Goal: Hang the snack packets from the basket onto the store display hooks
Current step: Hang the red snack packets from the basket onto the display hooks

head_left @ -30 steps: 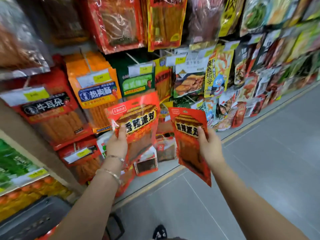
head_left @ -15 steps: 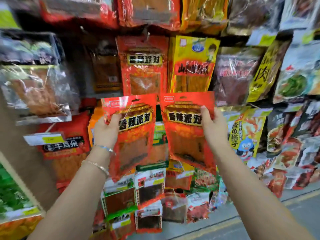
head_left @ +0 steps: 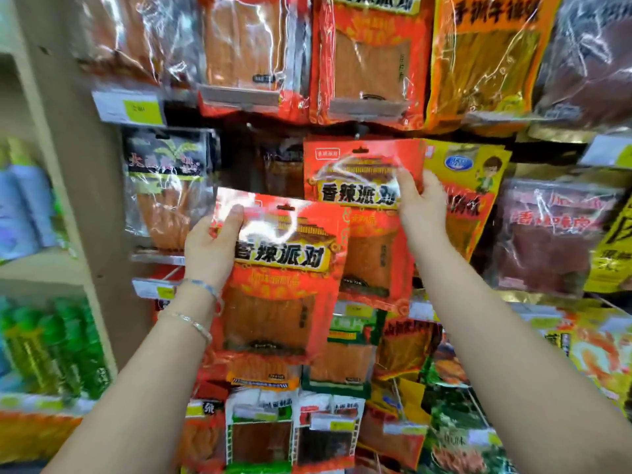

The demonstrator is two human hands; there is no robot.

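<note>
My left hand (head_left: 212, 244) grips a red snack packet (head_left: 284, 275) by its upper left corner, thumb on the front, held upright in front of the display. My right hand (head_left: 419, 206) pinches the right edge of a second, matching red packet (head_left: 355, 179), raised higher, with its hang hole close under a dark display hook (head_left: 357, 130). I cannot tell whether the hole is on the hook. The left packet overlaps the lower left part of the right one. The basket is out of sight.
Hanging snack packets fill the wall all round: orange and red ones (head_left: 369, 56) above, a yellow one (head_left: 468, 186) right of my right hand, a dark one (head_left: 167, 186) to the left. A beige shelf upright (head_left: 85, 200) with green bottles (head_left: 54, 343) stands on the left.
Both hands rose with their packets and the view tilted up. My right hand lifted its packet higher towards the hook; the left packet now sits lower and overlaps it.
</note>
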